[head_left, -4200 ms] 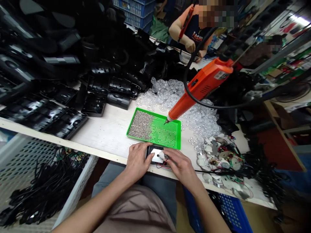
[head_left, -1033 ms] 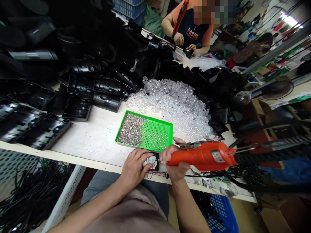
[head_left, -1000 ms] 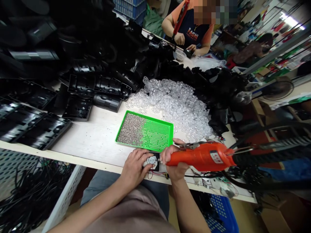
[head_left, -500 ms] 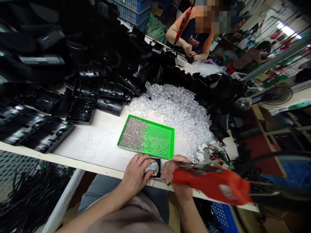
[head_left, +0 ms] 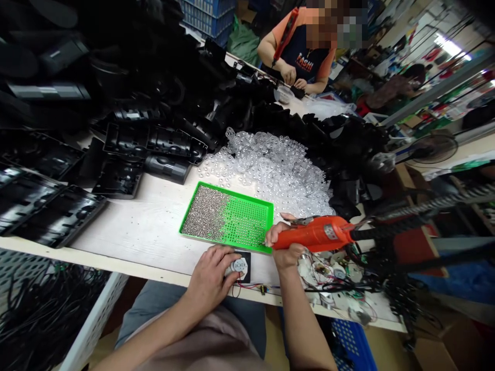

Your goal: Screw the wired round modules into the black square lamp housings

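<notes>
My left hand rests at the table's front edge, thumb and fingers closed round a small round motor with a pale face. Red and dark wires trail from it to a tiny circuit board. A black square block lies under the motor. My right hand wraps around a red electric screwdriver, held almost level. Its tip is at the right rim of a green tray. Small metal screws heap in the tray's left half; many sit in the holes on the right.
Clear plastic pieces pile behind the tray. Black plastic housings cover the left and back. Wired parts lie at right, near the screwdriver's cable. Across the table a person works with another red screwdriver.
My right hand has lifted the screwdriver up and away from the motor to the tray's right edge. My left hand stays on the motor. The view has shifted slightly.
</notes>
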Action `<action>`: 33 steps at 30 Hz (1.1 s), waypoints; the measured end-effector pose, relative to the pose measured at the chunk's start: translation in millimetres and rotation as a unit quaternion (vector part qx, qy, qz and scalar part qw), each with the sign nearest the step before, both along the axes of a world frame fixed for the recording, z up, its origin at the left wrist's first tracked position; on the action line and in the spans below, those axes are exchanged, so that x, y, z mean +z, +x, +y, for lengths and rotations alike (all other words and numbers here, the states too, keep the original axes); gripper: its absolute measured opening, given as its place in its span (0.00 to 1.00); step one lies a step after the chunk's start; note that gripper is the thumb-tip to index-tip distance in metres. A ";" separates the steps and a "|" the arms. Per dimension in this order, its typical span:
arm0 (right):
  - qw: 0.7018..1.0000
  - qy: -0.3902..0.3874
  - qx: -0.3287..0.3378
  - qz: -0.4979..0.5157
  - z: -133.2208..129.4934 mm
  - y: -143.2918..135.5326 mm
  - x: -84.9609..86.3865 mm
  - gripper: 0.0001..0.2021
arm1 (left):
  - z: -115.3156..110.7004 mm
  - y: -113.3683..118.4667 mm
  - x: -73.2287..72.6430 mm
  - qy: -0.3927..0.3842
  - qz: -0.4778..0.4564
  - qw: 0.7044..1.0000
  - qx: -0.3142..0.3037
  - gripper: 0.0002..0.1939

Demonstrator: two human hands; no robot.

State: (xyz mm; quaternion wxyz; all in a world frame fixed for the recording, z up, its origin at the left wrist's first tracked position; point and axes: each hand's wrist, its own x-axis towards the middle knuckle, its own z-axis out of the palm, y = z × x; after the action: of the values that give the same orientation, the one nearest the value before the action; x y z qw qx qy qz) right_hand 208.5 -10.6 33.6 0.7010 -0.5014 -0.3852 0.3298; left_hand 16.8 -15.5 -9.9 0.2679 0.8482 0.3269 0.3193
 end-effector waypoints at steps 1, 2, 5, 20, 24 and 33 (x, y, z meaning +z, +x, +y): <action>1.000 -0.009 0.004 -0.002 -0.3 -0.3 -0.8 0.37 | -0.2 0.0 -0.2 0.000 0.000 1.000 0.001 0.13; 1.000 -0.016 0.007 -0.003 -0.5 -0.5 -1.7 0.37 | -0.4 0.1 -0.4 -0.001 0.001 1.000 0.001 0.13; 1.000 -0.023 0.012 -0.004 0.1 -0.6 -4.7 0.36 | -0.8 0.2 -0.9 -0.008 0.005 1.000 0.001 0.13; 0.995 0.055 -0.005 0.078 -33.0 -47.8 53.5 0.34 | -0.6 0.2 2.4 -0.015 0.004 1.000 0.000 0.12; 0.997 0.031 -0.007 0.071 -33.4 -53.4 38.8 0.34 | -0.8 0.6 3.0 -0.007 0.001 1.000 -0.002 0.13; 0.996 0.044 0.055 0.059 -34.8 -56.6 31.3 0.23 | -1.4 0.3 3.3 -0.010 0.003 1.000 -0.002 0.13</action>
State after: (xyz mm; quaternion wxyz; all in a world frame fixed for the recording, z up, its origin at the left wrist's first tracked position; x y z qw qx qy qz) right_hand 151.9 -45.4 64.9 0.7245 -0.4281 -0.3842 0.3797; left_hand 17.1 -17.0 -6.7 0.2763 0.8471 0.3288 0.3130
